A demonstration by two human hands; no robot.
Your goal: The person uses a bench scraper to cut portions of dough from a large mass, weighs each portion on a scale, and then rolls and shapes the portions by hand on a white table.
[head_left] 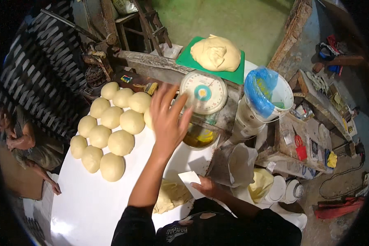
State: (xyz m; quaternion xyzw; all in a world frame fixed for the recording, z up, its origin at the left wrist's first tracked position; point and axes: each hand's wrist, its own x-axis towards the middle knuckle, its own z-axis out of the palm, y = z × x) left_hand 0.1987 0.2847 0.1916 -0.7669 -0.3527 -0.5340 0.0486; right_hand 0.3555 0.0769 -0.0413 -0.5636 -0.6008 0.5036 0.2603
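Observation:
My left hand (pixel 168 119) is raised with its fingers spread, slightly blurred and holding nothing. It hovers just left of the round dial of a kitchen scale (pixel 215 100) and partly covers a dough ball. A large lump of dough (pixel 217 53) rests on the scale's green tray (pixel 185 57). Several smooth, pale yellow dough balls (pixel 121 142) sit in rows on the white table (pixel 86 201), left of that hand. Close to my body, my right hand (pixel 210 187) grips a flat white dough scraper (pixel 190 180). Beside the scraper lies a rough mass of dough (pixel 168 197).
A pot of yellow liquid (pixel 200 137) stands below the scale. To its right is a white bucket (pixel 285 96) with a blue plastic bag (pixel 260 90). A red-handled tool (pixel 300 148) lies on a wooden bench. Another person (pixel 28 139) is at the far left.

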